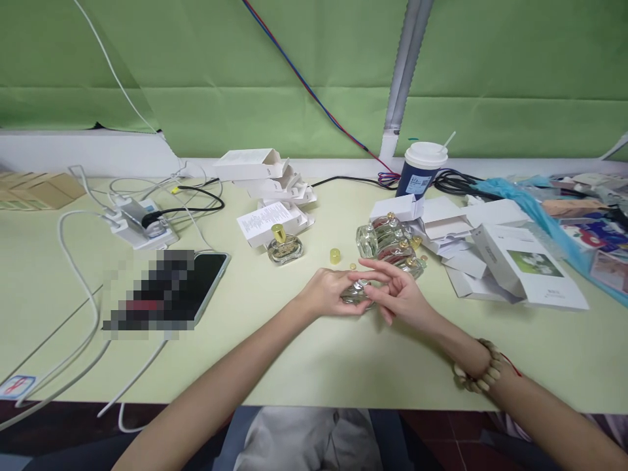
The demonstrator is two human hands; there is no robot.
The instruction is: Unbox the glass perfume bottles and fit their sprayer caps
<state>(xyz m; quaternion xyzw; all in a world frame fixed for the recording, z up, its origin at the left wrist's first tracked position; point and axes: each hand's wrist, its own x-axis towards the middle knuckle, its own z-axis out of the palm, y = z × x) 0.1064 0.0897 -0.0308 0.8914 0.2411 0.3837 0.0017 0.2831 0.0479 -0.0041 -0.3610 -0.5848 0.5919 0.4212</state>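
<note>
My left hand point(324, 292) is closed around a small clear glass perfume bottle point(352, 296) just above the table. My right hand point(406, 299) has its thumb and a finger at the bottle's silvery neck, the other fingers loosely spread. Part of the bottle is hidden by my fingers. Just beyond stand a loose gold cap point(335, 256) and a tiny gold ring-like piece point(352, 266). Several uncapped glass bottles point(387, 239) with gold collars lie close together behind my right hand. Off to the left, another perfume bottle point(286, 250) wears a gold cap.
Opened white boxes point(527, 265) lie at right, and more white boxes point(250, 163) are stacked at back left. A lidded paper cup point(417, 171) stands by the wall. A phone point(209, 281), a power strip point(142, 226) and white cables occupy the left side.
</note>
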